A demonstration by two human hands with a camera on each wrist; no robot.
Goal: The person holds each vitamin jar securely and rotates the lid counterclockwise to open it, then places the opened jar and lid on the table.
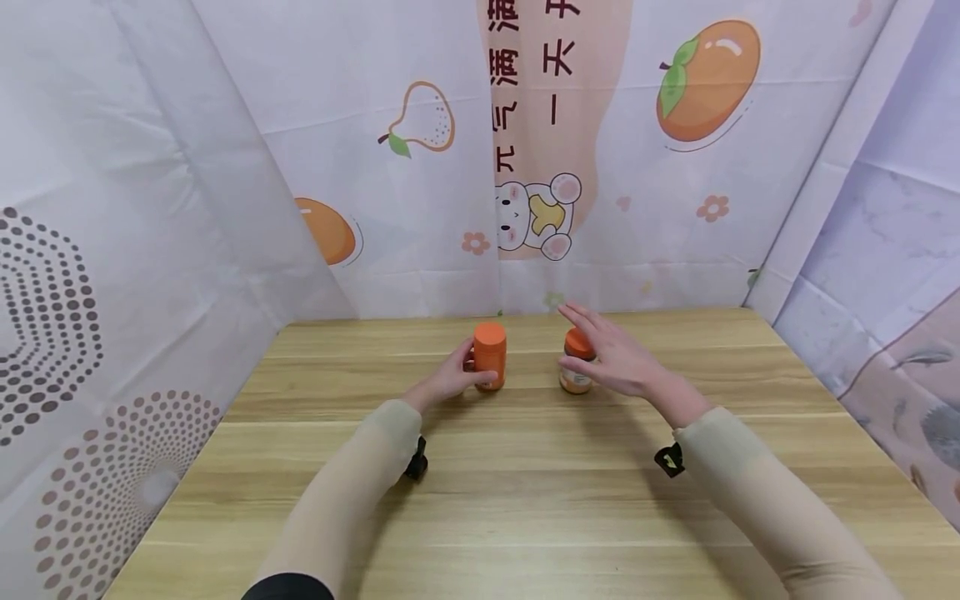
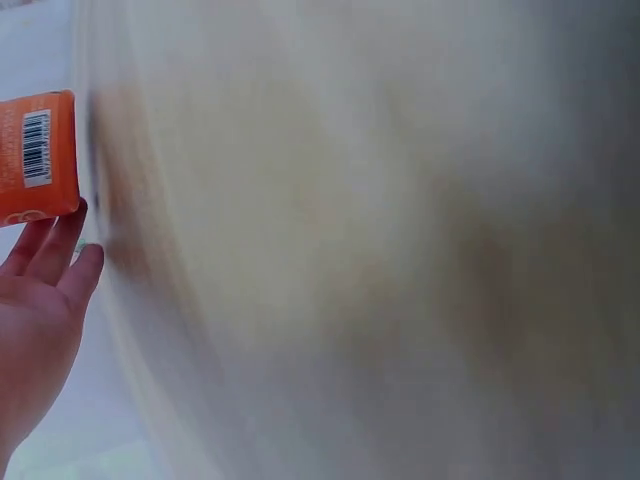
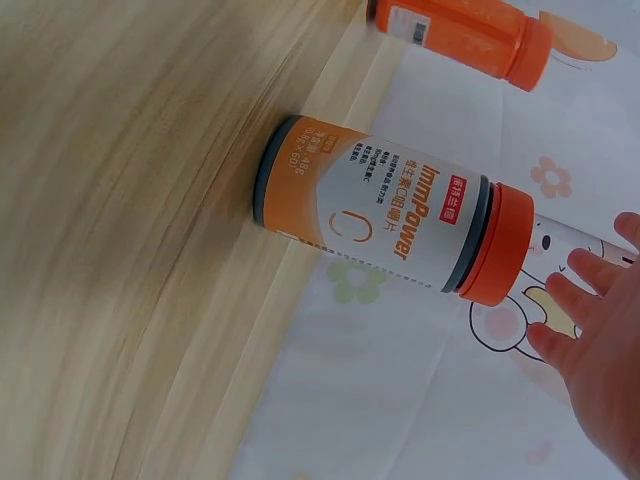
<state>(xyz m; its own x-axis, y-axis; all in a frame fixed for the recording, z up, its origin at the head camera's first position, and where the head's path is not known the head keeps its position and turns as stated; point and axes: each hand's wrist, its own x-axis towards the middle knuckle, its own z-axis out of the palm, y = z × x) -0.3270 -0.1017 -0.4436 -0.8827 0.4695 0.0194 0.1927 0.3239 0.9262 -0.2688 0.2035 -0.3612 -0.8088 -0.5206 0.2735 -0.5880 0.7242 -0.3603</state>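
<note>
An orange bottle (image 1: 491,350) with an orange lid stands upright near the back of the table. My left hand (image 1: 448,379) is at its left side, with the thumb overlapping its lower front. In the left wrist view, relaxed fingers (image 2: 60,250) lie right along the side of that bottle (image 2: 40,160), beside its barcode. To the right stands a white-and-orange tablet bottle (image 3: 370,200), labelled ImmPower, with a red-orange lid. Beside its lid is my right hand (image 1: 618,358), fingers spread and extended. A gap shows between those fingertips (image 3: 550,340) and the lid in the right wrist view.
Both bottles share a wood-grain table (image 1: 495,500). A white printed curtain (image 1: 420,208) hangs directly behind its back edge, with further curtains at left and right. Dark wrist devices (image 1: 670,459) sit under both sleeves.
</note>
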